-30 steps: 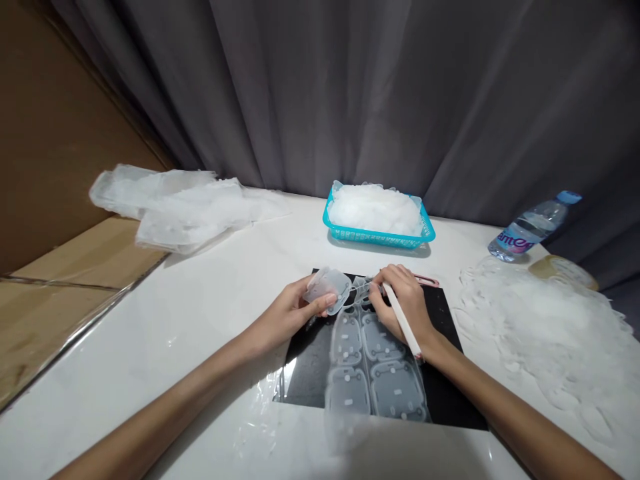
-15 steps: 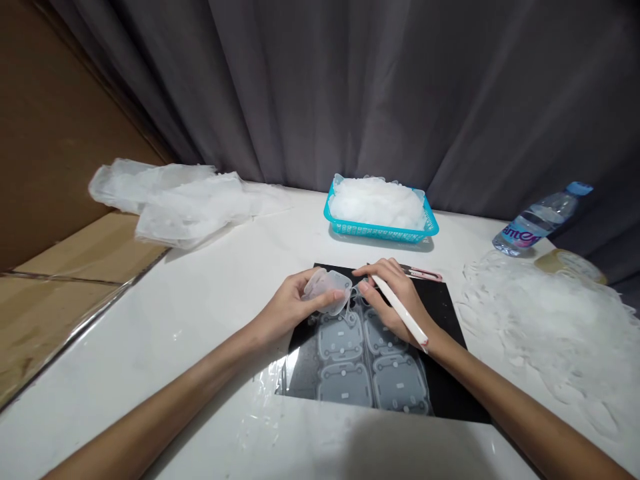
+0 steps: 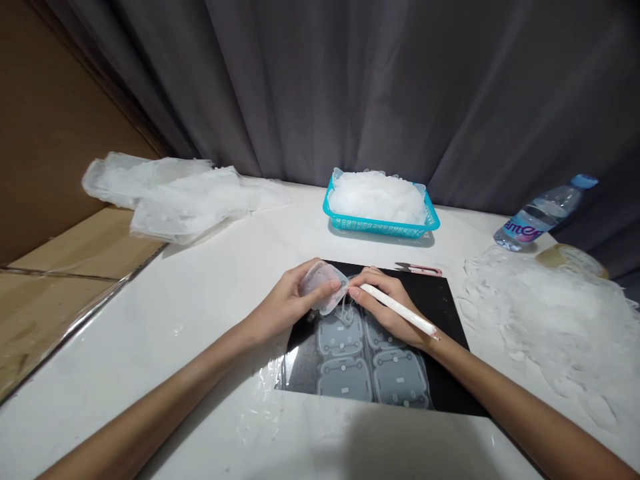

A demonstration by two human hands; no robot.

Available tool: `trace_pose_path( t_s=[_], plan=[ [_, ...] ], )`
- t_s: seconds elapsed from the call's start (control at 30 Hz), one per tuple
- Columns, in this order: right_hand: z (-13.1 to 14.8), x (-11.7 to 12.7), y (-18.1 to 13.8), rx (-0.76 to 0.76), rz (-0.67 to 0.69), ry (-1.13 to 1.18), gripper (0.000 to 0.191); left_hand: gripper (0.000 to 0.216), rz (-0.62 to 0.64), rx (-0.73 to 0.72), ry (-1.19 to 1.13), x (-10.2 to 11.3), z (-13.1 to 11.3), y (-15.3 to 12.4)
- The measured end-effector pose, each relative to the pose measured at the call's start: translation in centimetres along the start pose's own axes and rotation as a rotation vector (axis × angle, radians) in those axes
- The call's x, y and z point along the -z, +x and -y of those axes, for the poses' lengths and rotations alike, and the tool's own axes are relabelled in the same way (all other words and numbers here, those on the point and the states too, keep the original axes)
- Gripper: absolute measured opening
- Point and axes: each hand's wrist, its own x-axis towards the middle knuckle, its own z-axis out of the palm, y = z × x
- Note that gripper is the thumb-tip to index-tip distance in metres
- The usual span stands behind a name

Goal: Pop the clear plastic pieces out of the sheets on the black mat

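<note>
My left hand is closed around a translucent, rounded-square soft plastic piece, its thumb across the front. A white pen-like tool lies in my right hand, its back end pointing toward my wrist. The fingertips of that hand pinch at the right edge of the piece, where a thin translucent strip hangs down; the tool's tip is hidden there. Below both hands, a black board carries a clear sheet of rounded-square shapes.
Beyond the board lies a pair of pink-handled thread snips. A blue basket heaped with white translucent pieces stands at the back. To the right are a pile of clear scraps, a tilted water bottle and a tape roll. Translucent sheets lie back left.
My right hand has drawn in to the edge of the piece, and its fingertips now meet there. The white tool has tilted flatter. The snips show more fully.
</note>
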Motion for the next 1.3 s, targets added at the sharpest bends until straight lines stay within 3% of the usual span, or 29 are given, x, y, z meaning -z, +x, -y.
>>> trace_pose_path(
  t_s=[0.2,0.53,0.6,0.7,0.73,0.77,0.83,0.97,1.3],
  plan=[
    [0.1,-0.2,-0.1,-0.079,-0.01,0.03,0.02,0.03,0.024,-0.007,0.05,0.0,0.3,0.1],
    [-0.9,-0.1,-0.2,-0.008,0.079,-0.056,0.018,0.034,0.029,0.064,0.066,-0.4,0.8,0.0],
    [-1.0,0.0,-0.2,0.001,0.079,-0.083,0.017,0.033,-0.058,0.041,0.088,0.7,0.5,0.2],
    [-1.0,0.1,-0.3,0.001,0.042,-0.104,0.019,0.031,-0.377,-0.015,0.091,3.7,0.2,0.5],
    [-1.1,0.1,-0.3,0.002,0.038,-0.105,0.019,0.031,-0.429,-0.02,0.093,4.5,0.1,0.5],
    [-1.1,0.0,-0.3,0.005,0.041,-0.105,0.018,0.033,-0.412,-0.007,0.103,5.0,0.1,0.4],
    [-1.1,-0.3,-0.4,0.009,0.048,-0.116,0.011,0.031,-0.262,0.052,0.06,4.8,0.1,0.1],
    [-1.2,-0.7,-0.8,0.003,-0.076,-0.141,0.015,0.029,0.015,0.061,-0.069,2.3,0.1,-0.7],
    [-0.8,-0.6,-1.1,0.17,-0.094,-0.142,0.013,0.028,0.019,0.064,-0.165,1.1,-0.7,-1.6]
  ],
)
